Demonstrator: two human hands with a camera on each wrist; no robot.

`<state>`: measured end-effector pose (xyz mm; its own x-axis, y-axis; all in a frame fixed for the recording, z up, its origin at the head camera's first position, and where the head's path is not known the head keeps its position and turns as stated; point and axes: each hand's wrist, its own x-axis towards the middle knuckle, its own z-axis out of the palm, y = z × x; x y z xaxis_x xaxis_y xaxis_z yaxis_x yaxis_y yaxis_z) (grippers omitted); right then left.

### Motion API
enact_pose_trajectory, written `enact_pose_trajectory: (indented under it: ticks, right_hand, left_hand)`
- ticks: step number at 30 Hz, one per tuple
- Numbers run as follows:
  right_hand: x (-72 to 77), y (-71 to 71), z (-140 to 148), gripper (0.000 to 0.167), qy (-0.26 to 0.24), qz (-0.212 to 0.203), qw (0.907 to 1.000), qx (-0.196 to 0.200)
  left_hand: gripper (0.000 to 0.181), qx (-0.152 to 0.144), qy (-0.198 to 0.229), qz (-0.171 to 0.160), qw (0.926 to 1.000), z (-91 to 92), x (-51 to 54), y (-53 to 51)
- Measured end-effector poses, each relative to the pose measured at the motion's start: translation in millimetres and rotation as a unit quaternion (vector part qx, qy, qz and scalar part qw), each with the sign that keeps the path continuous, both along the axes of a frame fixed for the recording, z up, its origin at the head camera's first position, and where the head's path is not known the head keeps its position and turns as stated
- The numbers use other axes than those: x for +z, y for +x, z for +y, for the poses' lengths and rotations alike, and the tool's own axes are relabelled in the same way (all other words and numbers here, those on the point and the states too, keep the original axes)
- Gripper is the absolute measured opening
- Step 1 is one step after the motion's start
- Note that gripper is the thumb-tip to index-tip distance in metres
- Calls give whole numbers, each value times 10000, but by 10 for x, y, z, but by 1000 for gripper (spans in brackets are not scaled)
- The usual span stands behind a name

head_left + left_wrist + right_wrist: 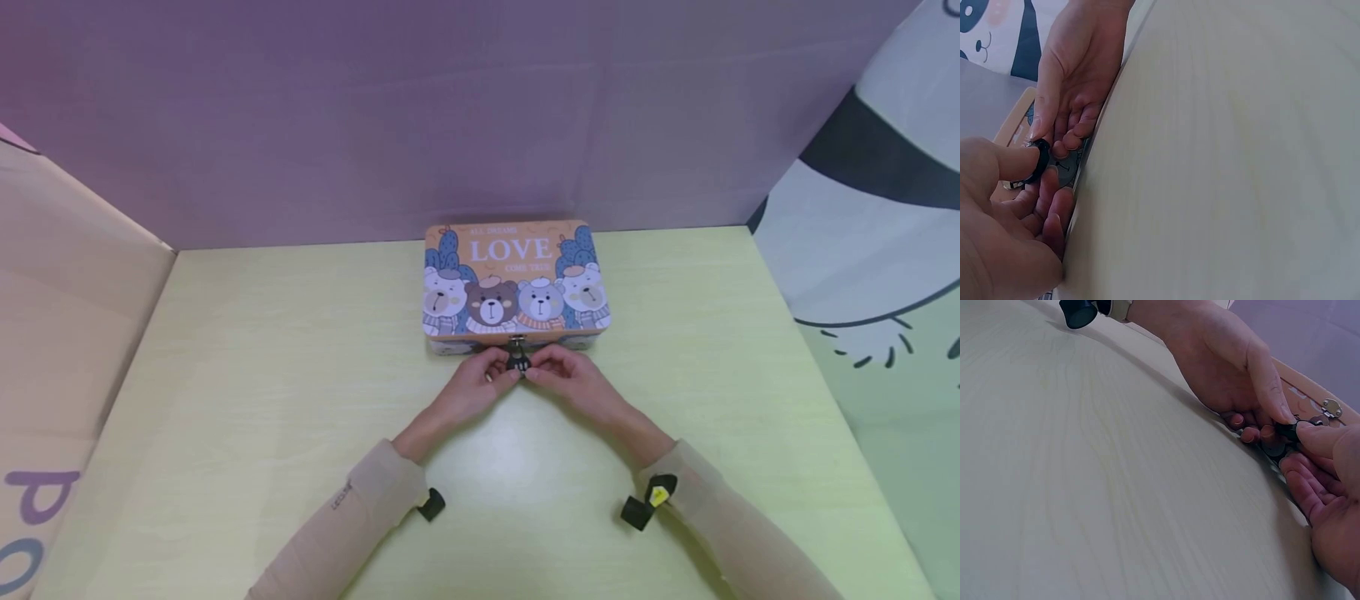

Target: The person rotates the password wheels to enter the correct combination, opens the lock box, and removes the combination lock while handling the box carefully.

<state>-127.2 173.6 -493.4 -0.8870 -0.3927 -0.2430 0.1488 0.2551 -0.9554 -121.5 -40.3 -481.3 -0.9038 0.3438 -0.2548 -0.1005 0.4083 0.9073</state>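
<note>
Booth-like workspace | pale table (262, 350) | purple backdrop (375, 125) | lettered left wall (67, 292) | cartoon right wall (870, 242)

Box lid (517, 277) txt reads "ALL DREAMS LOVE COME TRUE", all caps.

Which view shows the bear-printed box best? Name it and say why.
The head view: the box shows its full top, LOVE lettering readable. The left wrist view gives only a partly covered piece; the right wrist, mainly an orange edge and metal clasp.
</note>
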Motion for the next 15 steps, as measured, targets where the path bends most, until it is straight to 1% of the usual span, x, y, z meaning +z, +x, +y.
enact_pose_trajectory:
  ticks: [15]
  right_hand:
    - [14,6,-10,25,-8,7,10000,-15]
  left_hand:
    - [27,-21,130,-59,9999,-20,20,1]
